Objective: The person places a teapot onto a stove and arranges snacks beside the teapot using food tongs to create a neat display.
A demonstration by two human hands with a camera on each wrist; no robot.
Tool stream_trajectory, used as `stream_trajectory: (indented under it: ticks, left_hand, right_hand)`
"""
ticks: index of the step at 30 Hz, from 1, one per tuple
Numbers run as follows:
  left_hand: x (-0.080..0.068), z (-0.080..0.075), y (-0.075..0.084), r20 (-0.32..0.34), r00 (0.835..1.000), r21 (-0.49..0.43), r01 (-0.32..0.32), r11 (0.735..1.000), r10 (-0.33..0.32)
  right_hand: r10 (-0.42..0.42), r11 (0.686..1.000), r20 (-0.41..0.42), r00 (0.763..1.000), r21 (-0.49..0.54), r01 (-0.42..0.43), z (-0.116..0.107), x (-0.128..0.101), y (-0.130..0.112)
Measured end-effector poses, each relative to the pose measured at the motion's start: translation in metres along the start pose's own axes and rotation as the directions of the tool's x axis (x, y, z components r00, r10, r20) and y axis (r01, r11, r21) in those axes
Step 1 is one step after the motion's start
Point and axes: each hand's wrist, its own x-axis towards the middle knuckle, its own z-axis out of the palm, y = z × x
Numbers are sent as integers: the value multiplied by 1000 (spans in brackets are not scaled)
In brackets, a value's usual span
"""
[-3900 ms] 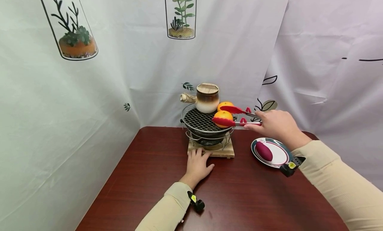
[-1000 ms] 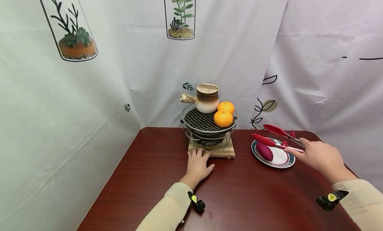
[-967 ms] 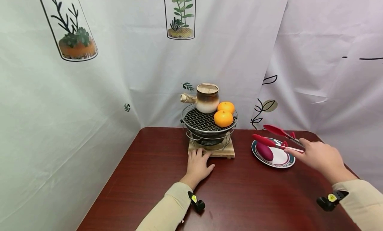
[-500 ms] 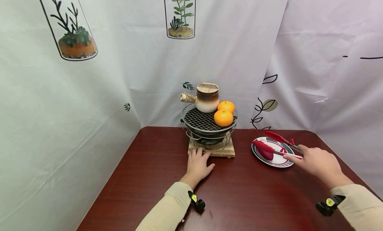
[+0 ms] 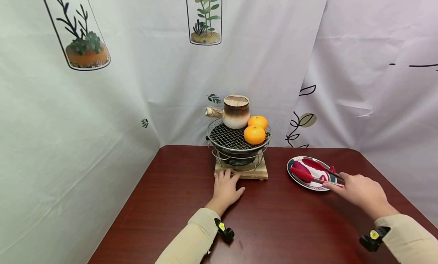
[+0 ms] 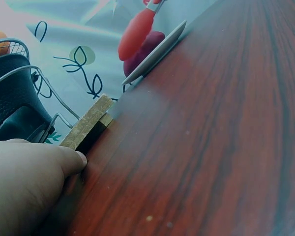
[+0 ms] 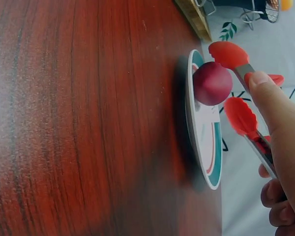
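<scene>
My right hand (image 5: 362, 191) grips red-tipped metal tongs (image 5: 302, 174), whose spread tips hang low over a plate on the right. On that plate (image 7: 206, 140) lies a smooth, purple-red oblong piece (image 7: 212, 83), like a sweet potato. In the right wrist view, one tong tip overlaps its upper edge and the other stands apart from it, beyond its lower side. My left hand (image 5: 225, 190) lies with fingers spread at the front edge of a wooden base (image 5: 251, 175). In the left wrist view, the thumb tip is right by that base.
Above the base stands a round black grill (image 5: 224, 136) with a wire mesh top. It carries a lidded pot (image 5: 236, 117) with a side handle and two oranges (image 5: 254, 135). A printed cloth (image 5: 178, 85) hangs behind the brown table (image 5: 273, 222).
The right hand has moved from the oranges on the grill to the plate, and most recently the tongs have come down lower over the purple-red piece. The left hand has stayed put.
</scene>
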Motion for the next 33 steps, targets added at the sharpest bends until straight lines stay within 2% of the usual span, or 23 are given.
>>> stream_trajectory:
  ticks: [12,25,33]
  left_hand:
    - [0,0,0,-47,999,14,-23,1000,23]
    - [-1,0,0,-34,999,11,-18,1000,18]
    - [0,1,-1,-23,1000,8,-10,1000,10]
  right_hand:
    - [-6,1000,-8,1000,-5,6,5,-3,0]
    - [-10,1000,-17,1000,-29,10,2,-1,2]
    - [-17,1000,-49,999,-25,15,-8,5,0]
